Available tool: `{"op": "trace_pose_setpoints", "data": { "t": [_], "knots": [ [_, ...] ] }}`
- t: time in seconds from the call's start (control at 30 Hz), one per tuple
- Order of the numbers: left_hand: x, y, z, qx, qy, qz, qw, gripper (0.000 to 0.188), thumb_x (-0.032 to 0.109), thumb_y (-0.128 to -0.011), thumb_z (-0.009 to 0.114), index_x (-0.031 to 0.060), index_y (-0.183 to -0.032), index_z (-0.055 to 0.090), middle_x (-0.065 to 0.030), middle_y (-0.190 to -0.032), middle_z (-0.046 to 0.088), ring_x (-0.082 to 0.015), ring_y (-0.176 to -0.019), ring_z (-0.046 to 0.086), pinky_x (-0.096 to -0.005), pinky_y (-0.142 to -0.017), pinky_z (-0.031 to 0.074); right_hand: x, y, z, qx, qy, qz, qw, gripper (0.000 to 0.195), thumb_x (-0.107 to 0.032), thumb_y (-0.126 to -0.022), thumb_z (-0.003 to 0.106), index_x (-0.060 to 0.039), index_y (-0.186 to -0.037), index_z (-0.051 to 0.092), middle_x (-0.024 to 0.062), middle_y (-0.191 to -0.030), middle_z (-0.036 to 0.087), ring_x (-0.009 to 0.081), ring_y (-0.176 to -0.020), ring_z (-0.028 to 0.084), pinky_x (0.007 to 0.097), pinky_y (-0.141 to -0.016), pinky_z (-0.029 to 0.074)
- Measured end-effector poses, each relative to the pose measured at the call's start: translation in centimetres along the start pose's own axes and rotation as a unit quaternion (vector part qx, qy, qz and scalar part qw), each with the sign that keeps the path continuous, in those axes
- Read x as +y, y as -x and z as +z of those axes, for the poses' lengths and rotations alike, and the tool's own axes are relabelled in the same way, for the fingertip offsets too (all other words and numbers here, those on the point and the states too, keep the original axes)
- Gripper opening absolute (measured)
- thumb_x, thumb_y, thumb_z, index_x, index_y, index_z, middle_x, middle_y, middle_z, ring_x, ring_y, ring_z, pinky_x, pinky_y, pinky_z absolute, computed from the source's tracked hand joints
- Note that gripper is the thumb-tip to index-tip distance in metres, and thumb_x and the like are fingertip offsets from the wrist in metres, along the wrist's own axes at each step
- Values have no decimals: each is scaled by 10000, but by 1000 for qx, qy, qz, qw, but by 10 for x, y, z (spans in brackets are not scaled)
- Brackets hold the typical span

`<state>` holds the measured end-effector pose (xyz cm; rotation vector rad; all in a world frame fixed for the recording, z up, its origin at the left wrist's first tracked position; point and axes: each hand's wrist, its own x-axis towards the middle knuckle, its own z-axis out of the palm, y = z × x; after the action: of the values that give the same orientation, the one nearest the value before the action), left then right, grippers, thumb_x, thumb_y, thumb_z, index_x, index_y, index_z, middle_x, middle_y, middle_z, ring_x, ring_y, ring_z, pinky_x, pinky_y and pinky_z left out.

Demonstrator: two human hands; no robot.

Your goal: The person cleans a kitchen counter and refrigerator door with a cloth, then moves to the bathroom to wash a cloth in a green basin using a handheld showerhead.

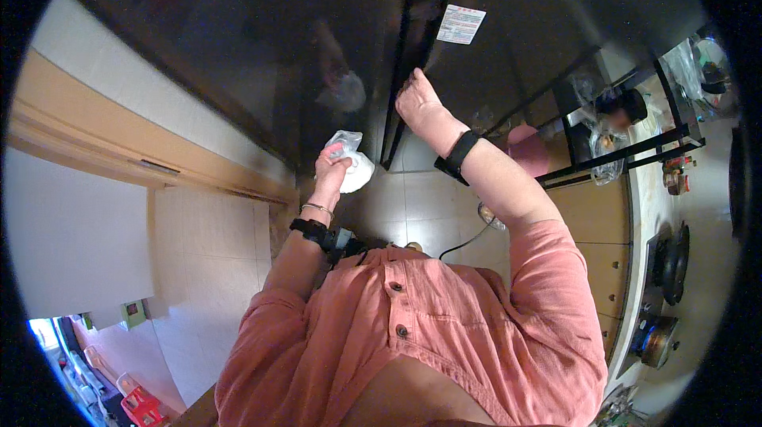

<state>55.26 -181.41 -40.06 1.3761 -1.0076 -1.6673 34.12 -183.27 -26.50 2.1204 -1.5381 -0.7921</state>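
Observation:
My left hand point(332, 168) is closed on a clear plastic bag point(356, 174) with something white inside; a bit of pink shows at the fingers. Up and to the right, my right hand point(418, 96) reaches to the dark edge between two glossy black doors, seemingly those of a refrigerator point(339, 22). Its fingertips are hidden there, so whether they grip the edge cannot be told. A white label with writing point(461, 24) is stuck on the right door. The left door mirrors the bag and hand.
A black metal rack point(631, 156) with plastic bags stands at the right, beside a counter holding a black pan point(675, 263) and a metal pot point(658, 340). A wooden door frame point(119, 150) runs along the left. Below, a cable point(467, 243) hangs over the tiled floor point(417, 198).

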Motion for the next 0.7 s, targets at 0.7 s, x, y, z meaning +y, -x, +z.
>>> {"op": "trace_pose_setpoints", "data": {
  "t": [0.7],
  "knots": [
    [-56, -64, -18, -35, -135, -52, 989, 352, 6, -660, 736, -20, -995, 630, -140, -940, 642, -230, -867, 625, -329, -753, 504, -68, 259, 14, 52, -457, 57, 886, 245, -232, -735, 657, -48, -886, 596, 150, -865, 613, 303, -781, 576, 383, -788, 491]
  ]
}}
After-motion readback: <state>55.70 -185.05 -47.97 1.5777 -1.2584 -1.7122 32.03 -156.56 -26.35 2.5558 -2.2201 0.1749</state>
